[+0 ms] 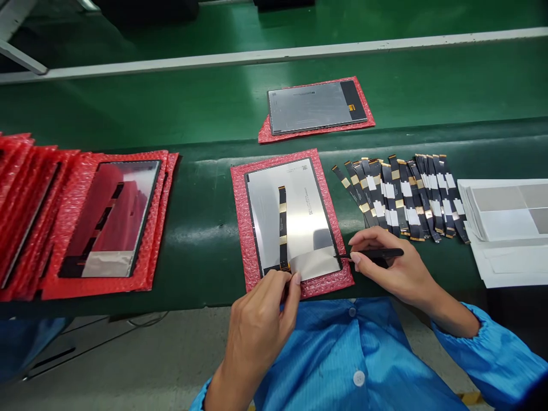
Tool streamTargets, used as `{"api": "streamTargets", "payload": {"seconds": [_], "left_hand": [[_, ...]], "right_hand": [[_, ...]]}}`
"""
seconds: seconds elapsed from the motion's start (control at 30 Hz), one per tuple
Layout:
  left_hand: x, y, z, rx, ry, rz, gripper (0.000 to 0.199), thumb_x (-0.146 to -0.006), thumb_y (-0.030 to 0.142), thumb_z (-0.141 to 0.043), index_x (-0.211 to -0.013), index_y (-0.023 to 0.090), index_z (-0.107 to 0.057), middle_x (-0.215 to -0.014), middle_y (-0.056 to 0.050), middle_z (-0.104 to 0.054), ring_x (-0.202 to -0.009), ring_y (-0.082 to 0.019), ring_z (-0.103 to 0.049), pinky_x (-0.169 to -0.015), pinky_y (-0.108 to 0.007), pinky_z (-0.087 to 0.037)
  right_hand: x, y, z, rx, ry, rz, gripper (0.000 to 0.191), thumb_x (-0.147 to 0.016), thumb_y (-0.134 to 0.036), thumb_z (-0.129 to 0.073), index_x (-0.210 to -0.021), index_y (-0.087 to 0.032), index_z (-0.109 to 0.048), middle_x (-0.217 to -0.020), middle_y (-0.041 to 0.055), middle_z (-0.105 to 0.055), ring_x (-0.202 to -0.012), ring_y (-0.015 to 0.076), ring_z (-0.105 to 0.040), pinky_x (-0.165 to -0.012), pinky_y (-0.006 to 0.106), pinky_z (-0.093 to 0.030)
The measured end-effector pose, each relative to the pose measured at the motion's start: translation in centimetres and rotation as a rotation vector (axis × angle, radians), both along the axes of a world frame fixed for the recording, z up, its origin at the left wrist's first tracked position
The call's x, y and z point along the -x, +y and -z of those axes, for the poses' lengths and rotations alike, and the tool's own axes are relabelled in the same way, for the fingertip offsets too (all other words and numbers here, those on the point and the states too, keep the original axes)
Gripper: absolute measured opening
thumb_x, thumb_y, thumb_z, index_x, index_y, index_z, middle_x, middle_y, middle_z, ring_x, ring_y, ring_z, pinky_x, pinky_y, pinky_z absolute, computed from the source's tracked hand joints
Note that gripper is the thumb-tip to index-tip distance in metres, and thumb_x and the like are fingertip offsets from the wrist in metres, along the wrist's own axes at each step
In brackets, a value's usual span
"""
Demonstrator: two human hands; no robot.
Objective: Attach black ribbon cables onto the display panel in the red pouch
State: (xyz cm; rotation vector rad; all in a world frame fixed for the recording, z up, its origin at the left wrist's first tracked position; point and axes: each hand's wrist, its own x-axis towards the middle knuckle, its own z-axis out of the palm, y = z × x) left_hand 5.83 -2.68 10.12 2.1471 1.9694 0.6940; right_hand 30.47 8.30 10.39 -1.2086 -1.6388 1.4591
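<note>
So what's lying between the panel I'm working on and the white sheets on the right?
In the head view, a fanned row of black flex cables lies between the panel and white sheets.

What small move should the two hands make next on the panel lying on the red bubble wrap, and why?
Probably press the silver foil strip flat. The left hand pinches its left end by the black-and-gold ribbon cable, while the right hand holds black tweezers at its right edge.
</note>
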Motion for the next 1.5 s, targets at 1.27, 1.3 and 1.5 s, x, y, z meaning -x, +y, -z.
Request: {"api": "streamTargets", "payload": {"seconds": [1.27,1.3,1.5], "left_hand": [[-1.5,0.0,-0.9,-0.098,0.448,-0.016,0.036,-0.112,0.026,-0.058,-0.076,0.024,-0.054,-0.065,0.003,-0.053,-0.056,-0.018,-0.054,-0.059,-0.038,-0.033],[-1.6,0.0,-1.0,-0.099,0.465,-0.024,0.037,-0.112,0.027,-0.058,-0.075,0.024,-0.054,-0.065,0.003,-0.053,-0.057,-0.019,-0.054,-0.059,-0.038,-0.033],[-1.7,-0.5,-0.9,-0.094,0.502,-0.094,0.037,-0.111,0.032,-0.06,-0.075,0.025,-0.055,-0.064,0.001,-0.056,-0.058,-0.019,-0.054,-0.057,-0.038,-0.03]], "right_hand": [[-0.2,-0.1,0.1,-0.021,-0.009,-0.03,0.013,-0.091,-0.042,-0.082,-0.101,-0.047,-0.076,-0.09,-0.0014,-0.079,-0.078,0.0318,-0.081,-0.078,0.05,-0.075],[-0.2,-0.1,0.2,-0.024,-0.008,-0.032,0.013,-0.091,-0.042,-0.082,-0.101,-0.047,-0.076,-0.09,-0.0016,-0.079,-0.078,0.0317,-0.081,-0.077,0.05,-0.075],[-0.2,0.0,0.2,-0.031,-0.004,-0.04,0.011,-0.09,-0.041,-0.083,-0.099,-0.045,-0.077,-0.088,-0.0022,-0.079,-0.078,0.0303,-0.082,-0.073,0.045,-0.075]]}}
